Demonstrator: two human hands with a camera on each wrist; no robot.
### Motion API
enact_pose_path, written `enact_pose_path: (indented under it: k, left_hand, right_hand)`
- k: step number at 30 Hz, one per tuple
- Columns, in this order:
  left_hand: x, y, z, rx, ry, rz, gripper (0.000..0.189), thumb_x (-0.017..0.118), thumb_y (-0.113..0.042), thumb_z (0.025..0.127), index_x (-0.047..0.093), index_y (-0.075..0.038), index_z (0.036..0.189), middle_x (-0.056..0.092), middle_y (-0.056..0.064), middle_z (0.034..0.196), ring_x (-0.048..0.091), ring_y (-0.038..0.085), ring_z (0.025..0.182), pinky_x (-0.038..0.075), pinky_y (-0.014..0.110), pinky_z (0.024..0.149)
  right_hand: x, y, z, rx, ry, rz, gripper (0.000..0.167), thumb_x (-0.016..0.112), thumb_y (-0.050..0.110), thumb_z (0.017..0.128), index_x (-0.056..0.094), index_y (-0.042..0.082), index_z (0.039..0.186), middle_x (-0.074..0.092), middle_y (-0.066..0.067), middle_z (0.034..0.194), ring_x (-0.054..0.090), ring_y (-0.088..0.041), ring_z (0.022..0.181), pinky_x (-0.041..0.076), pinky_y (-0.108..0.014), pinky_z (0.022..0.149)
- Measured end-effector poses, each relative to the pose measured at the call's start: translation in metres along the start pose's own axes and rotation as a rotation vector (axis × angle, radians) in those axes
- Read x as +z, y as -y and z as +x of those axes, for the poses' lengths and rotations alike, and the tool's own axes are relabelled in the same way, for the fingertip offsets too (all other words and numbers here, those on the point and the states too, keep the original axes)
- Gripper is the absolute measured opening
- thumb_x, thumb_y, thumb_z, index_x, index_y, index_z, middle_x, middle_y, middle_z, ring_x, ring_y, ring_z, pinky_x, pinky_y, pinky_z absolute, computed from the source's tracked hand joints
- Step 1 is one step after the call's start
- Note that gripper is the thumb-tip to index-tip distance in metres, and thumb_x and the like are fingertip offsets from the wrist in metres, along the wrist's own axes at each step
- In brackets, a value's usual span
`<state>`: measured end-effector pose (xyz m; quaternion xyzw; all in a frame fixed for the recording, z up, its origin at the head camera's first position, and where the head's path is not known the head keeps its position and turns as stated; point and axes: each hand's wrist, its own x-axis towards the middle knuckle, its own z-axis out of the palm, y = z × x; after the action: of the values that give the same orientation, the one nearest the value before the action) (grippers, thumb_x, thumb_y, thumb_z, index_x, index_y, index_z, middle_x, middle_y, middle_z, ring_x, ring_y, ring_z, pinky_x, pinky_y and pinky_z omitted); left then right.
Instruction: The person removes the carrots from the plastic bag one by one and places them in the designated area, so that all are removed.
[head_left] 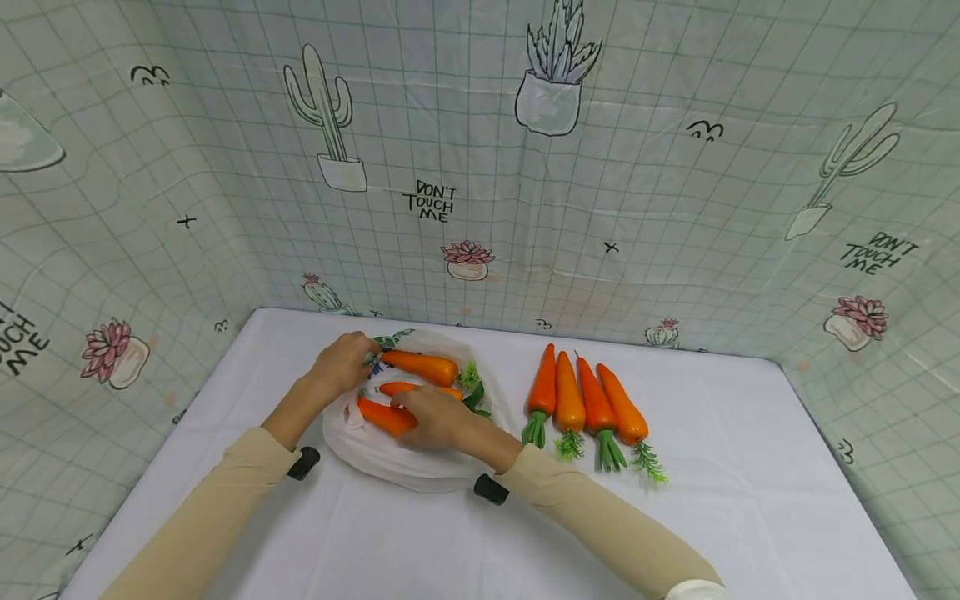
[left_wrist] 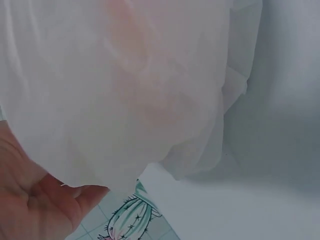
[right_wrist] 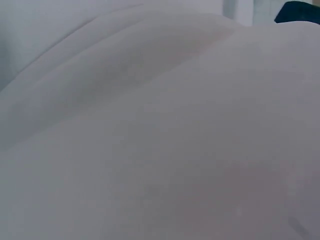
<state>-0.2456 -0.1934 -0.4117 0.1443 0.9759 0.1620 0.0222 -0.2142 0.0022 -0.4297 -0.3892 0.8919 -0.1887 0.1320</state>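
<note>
A thin white plastic bag [head_left: 405, 471] lies open on the table with orange carrots inside, one at the back [head_left: 423, 367], one in the middle and one at the front [head_left: 378, 414]. My left hand [head_left: 343, 362] grips the bag's far left rim; in the left wrist view its fingers [left_wrist: 92, 197] pinch the film's edge. Reaching in from the right, my right hand [head_left: 435, 421] holds the front carrot around its thick end, hiding part of it. Leafy tops [head_left: 469, 377] show at the bag's right side. White film [right_wrist: 150, 150] fills the right wrist view.
Several carrots [head_left: 568, 400] lie side by side on the white table [head_left: 720, 500], right of the bag, green tops toward me. A patterned cloth [head_left: 495, 183] hangs behind the table and along both sides. Black wrist-camera pieces [head_left: 491, 489] sit under both wrists.
</note>
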Motion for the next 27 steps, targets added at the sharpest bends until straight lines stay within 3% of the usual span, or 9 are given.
enact_pose_path:
  k: [5, 9, 12, 16, 21, 27]
  left_hand:
    - [0.001, 0.001, -0.003, 0.008, 0.004, 0.044, 0.029, 0.074, 0.001, 0.090, 0.069, 0.006, 0.118, 0.065, 0.023, 0.108, 0.062, 0.041, 0.106, 0.056, 0.053, 0.089]
    - [0.001, 0.001, -0.006, -0.002, 0.007, 0.055, 0.033, 0.073, 0.003, 0.089, 0.069, 0.005, 0.121, 0.064, 0.023, 0.108, 0.061, 0.042, 0.107, 0.056, 0.054, 0.089]
    - [0.001, 0.000, -0.008, -0.010, 0.005, 0.056, 0.035, 0.071, 0.008, 0.086, 0.068, 0.006, 0.121, 0.063, 0.023, 0.105, 0.061, 0.041, 0.104, 0.057, 0.053, 0.087]
    - [0.001, -0.001, -0.009, -0.011, 0.007, 0.062, 0.038, 0.069, 0.012, 0.084, 0.067, 0.009, 0.122, 0.062, 0.025, 0.105, 0.061, 0.041, 0.101, 0.058, 0.052, 0.086]
    - [0.003, 0.000, -0.008, -0.026, 0.013, 0.063, 0.042, 0.068, 0.013, 0.084, 0.065, 0.009, 0.126, 0.060, 0.026, 0.107, 0.060, 0.041, 0.100, 0.058, 0.051, 0.084]
    - [0.005, 0.001, -0.008, -0.053, 0.016, 0.043, 0.045, 0.066, 0.013, 0.086, 0.061, 0.009, 0.130, 0.059, 0.028, 0.110, 0.059, 0.041, 0.102, 0.056, 0.053, 0.090]
  right_hand:
    - [-0.007, -0.007, -0.011, -0.069, -0.053, 0.057, 0.051, 0.076, 0.020, 0.094, 0.062, 0.005, 0.141, 0.073, -0.006, 0.109, 0.059, -0.013, 0.087, 0.045, -0.018, 0.077]
    - [-0.013, -0.013, -0.017, -0.138, -0.094, 0.116, 0.051, 0.075, 0.014, 0.094, 0.061, 0.006, 0.142, 0.074, -0.009, 0.103, 0.055, -0.014, 0.074, 0.043, -0.018, 0.071]
    - [-0.017, -0.016, -0.021, -0.137, -0.110, 0.144, 0.041, 0.073, 0.012, 0.094, 0.067, 0.006, 0.135, 0.074, -0.009, 0.107, 0.056, -0.016, 0.077, 0.046, -0.020, 0.076]
    - [-0.023, -0.020, -0.030, -0.076, -0.099, 0.165, 0.034, 0.075, 0.013, 0.093, 0.071, 0.005, 0.126, 0.071, -0.007, 0.116, 0.058, -0.018, 0.095, 0.050, -0.025, 0.087]
    - [-0.031, -0.025, -0.042, -0.023, -0.080, 0.164, 0.044, 0.078, 0.014, 0.091, 0.067, 0.002, 0.132, 0.069, -0.009, 0.124, 0.060, -0.019, 0.102, 0.051, -0.029, 0.090]
    - [-0.041, -0.034, -0.057, -0.057, -0.126, 0.229, 0.045, 0.079, 0.012, 0.090, 0.066, 0.001, 0.132, 0.070, -0.011, 0.123, 0.061, -0.019, 0.100, 0.052, -0.029, 0.088]
